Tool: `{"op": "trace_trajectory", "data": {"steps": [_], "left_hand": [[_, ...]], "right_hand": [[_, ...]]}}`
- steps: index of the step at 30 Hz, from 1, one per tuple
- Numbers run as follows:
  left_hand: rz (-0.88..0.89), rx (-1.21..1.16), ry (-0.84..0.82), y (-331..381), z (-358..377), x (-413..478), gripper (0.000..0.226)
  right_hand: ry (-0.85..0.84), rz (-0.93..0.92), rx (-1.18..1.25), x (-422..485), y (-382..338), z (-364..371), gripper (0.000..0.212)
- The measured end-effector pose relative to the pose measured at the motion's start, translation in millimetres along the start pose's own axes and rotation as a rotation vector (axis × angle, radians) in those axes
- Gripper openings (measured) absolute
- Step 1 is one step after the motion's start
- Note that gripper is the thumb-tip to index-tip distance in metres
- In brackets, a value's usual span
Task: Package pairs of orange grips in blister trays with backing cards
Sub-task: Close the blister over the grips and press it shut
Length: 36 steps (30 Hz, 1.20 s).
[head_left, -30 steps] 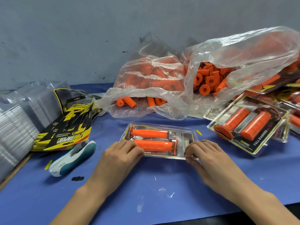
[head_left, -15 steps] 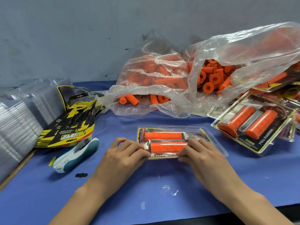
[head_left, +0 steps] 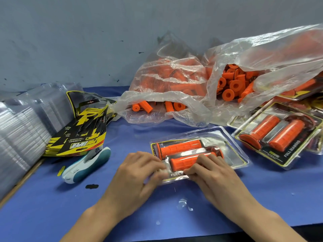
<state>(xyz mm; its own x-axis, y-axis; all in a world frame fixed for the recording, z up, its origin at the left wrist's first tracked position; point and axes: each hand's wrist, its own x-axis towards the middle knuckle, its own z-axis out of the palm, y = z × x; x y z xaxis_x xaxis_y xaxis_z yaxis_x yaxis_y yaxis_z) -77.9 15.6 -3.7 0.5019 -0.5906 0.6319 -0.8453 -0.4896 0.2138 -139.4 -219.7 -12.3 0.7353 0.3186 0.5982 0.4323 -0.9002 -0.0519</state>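
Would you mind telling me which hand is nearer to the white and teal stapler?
Left. The left hand lies just right of the stapler, at the pack's near-left corner; the right hand grips the pack's near edge farther right.

A blue-covered table (head_left: 52, 215) carries everything. On the left lie stacked clear blister trays (head_left: 19, 137), black-and-yellow backing cards (head_left: 82, 137) and a white-and-teal stapler (head_left: 87, 165). At the back slump clear plastic bags of orange grips (head_left: 232, 84). Finished packs (head_left: 277, 135) lie right; one filled blister tray (head_left: 232, 151) sits centre.
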Motion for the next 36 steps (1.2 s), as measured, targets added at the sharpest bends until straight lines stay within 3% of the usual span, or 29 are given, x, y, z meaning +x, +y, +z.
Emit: {"op": "trace_trajectory", "data": {"steps": [3,5,6,8,12,15,20,27,33,36], "left_hand": [[-0.653,-0.355,0.179,-2.0,-2.1,10.7,0.015],[-1.000,-0.644,0.087,-7.5,0.8,21.0,0.013],[-1.074,-0.749,-0.010,-10.2,1.6,24.3,0.018],[-1.124,-0.857,-0.157,-12.4,0.4,27.0,0.027],[-1.202,-0.896,-0.276,-15.3,-3.8,32.1,0.029],[-1.207,-0.759,-0.207,-14.9,-2.5,36.1,0.021],[-1.096,-0.538,-0.209,-12.9,-1.9,37.4,0.032],[-1.221,-0.791,-0.277,-17.1,-1.5,31.5,0.031],[-1.107,-0.612,-0.257,-15.1,-1.3,26.8,0.035],[-1.149,-0.668,-0.328,-16.1,-6.6,28.0,0.033]], "right_hand": [[-0.012,-0.003,0.040,-0.6,0.4,-0.1,0.006],[-0.018,-0.006,0.044,-0.8,-0.3,-0.3,0.005],[-0.020,-0.009,0.046,-0.6,-0.9,-0.5,0.003],[-0.019,-0.028,0.051,-0.5,-2.9,0.0,0.005],[-0.019,-0.068,0.060,0.3,-7.3,2.0,0.023],[-0.009,-0.086,0.061,0.9,-10.1,3.2,0.024],[0.002,-0.104,0.027,1.6,-7.7,5.4,0.021],[-0.001,-0.104,0.111,0.5,-6.7,5.0,0.014],[-0.011,-0.095,0.095,0.7,-7.3,8.0,0.018],[-0.009,-0.096,0.083,0.5,-6.1,8.5,0.021]]}}
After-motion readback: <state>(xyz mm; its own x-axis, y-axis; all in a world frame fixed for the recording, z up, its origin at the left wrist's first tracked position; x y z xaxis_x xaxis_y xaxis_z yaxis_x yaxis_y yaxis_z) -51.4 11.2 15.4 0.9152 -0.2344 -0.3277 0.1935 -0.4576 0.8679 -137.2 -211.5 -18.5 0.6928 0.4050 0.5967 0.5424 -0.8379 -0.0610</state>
